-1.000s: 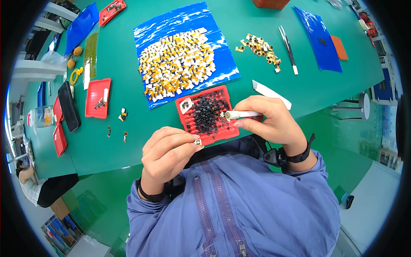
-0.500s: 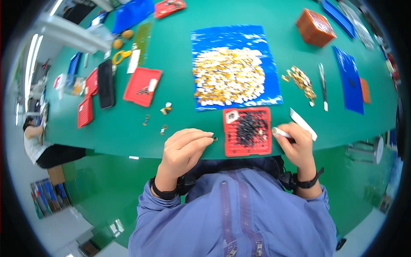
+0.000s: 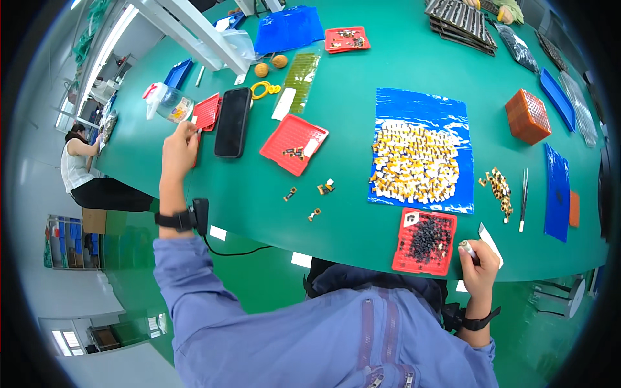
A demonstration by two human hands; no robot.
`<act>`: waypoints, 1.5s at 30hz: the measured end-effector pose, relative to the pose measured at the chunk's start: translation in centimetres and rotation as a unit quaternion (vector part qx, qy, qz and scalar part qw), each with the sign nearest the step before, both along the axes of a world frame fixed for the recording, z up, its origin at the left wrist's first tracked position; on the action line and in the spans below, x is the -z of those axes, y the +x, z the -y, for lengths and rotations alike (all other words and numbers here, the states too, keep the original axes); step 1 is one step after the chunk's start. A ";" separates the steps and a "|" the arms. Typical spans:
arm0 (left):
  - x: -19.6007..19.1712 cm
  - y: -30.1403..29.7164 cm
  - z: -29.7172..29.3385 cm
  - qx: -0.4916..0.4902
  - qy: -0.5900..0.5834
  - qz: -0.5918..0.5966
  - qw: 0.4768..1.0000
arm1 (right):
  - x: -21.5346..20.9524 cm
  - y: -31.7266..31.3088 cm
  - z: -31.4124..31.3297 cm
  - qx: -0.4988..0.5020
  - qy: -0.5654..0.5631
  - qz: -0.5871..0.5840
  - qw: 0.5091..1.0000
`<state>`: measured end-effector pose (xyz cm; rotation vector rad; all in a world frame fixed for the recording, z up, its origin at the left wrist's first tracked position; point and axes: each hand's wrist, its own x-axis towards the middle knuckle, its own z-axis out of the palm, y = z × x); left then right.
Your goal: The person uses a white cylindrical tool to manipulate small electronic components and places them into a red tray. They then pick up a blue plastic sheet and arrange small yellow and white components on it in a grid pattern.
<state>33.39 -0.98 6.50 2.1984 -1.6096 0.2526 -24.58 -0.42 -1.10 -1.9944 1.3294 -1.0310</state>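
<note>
My left hand (image 3: 180,152) reaches out to the far left. Its thumb and forefinger are pinched over a red tray (image 3: 196,145) beside a black phone (image 3: 232,123); what the fingertips hold is too small to name. My right hand (image 3: 479,266) is closed around a short white pen-like tool (image 3: 468,249). This hand is just right of a red perforated tray (image 3: 401,258) full of small black parts (image 3: 428,239). A white strip (image 3: 490,244) lies under the hand's far side. Beyond the tray, a blue sheet (image 3: 420,103) bears a heap of small white-and-amber pieces (image 3: 414,161).
Gold-brown pieces (image 3: 500,193) and tweezers (image 3: 523,200) lie right of the sheet, near an orange box (image 3: 528,116). Left of it are a red tray (image 3: 275,152), several loose pieces (image 3: 325,187) and yellow scissors (image 3: 262,90). A clear jug (image 3: 169,103) stands far left.
My left hand has moved from beside the black-parts tray, where it pinched a tiny dark part, out to the far left. My right hand stays beside that tray with the white tool. The view has turned left.
</note>
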 end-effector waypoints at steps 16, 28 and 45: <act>3.5 0.4 4.8 0.099 -0.002 0.032 0.995 | -0.2 0.5 0.1 0.018 -0.005 -0.010 1.000; 5.8 -17.2 -2.8 0.176 0.071 -0.182 0.965 | 0.4 -0.1 0.0 0.025 0.054 0.060 0.996; 3.3 -28.0 -5.1 0.241 0.045 -0.649 0.720 | -3.7 1.3 0.3 -0.211 0.161 0.107 0.958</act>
